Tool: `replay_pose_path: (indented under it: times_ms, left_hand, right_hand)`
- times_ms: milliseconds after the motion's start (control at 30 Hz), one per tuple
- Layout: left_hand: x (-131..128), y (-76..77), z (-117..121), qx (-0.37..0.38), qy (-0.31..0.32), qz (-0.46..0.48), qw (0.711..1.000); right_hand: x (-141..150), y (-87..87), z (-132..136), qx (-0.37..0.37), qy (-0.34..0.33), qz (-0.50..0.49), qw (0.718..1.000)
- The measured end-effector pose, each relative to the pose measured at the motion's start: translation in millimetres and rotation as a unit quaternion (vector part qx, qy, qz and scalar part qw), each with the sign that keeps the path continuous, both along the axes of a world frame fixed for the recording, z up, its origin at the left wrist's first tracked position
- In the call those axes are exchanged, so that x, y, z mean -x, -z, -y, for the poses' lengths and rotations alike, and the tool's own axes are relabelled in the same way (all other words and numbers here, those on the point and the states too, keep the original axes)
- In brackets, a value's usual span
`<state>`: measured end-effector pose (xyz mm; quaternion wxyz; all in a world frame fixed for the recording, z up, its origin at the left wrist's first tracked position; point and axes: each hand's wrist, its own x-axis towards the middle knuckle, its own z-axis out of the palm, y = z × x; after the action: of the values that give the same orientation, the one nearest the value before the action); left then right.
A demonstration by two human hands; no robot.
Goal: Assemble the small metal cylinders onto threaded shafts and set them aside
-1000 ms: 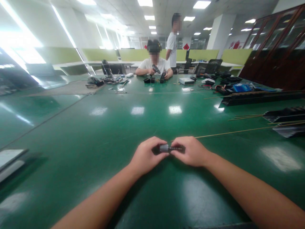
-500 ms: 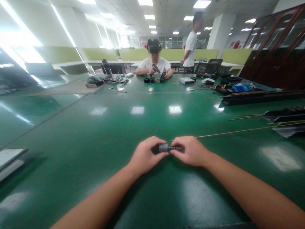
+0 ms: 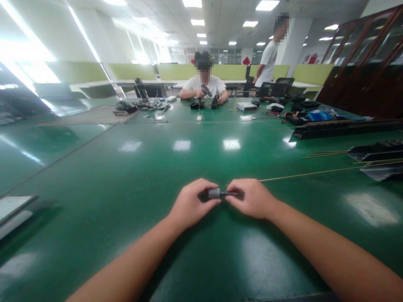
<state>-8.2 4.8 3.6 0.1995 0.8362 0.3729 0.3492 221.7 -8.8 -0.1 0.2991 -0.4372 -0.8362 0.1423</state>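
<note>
Above the near part of the green table, a small grey cylinder point(image 3: 214, 193) lies level between my hands. A thin dark shaft point(image 3: 229, 193) sticks out of it to the right. My left hand point(image 3: 193, 203) is closed round the cylinder, thumb below and fingers above; its left end is hidden in the palm. My right hand point(image 3: 252, 199) curls around the shaft, thumb and fingertips on either side. The shaft's exact kind is too small to make out.
A thin brass-coloured rod point(image 3: 302, 173) runs from near my right hand to black profiles point(image 3: 380, 170) on the right. A flat pale object point(image 3: 15, 209) lies at the left edge. Across the green table point(image 3: 151, 167), a seated person point(image 3: 203, 86) holds a power drill among small parts.
My hands and the cylinder shift very slightly left and up, and slightly more of the cylinder and shaft shows. In the background the standing person has moved to the right.
</note>
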Motion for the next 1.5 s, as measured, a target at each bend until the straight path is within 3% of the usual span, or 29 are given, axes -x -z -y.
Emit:
replay_pose_path:
  times_ms: [1500]
  left_hand:
    - [4.8,-4.0,-3.7,-0.018,-0.022,-0.009,1.0]
  right_hand:
    - [-2.3,-3.9,-1.3,-0.007,0.024,0.008,1.0]
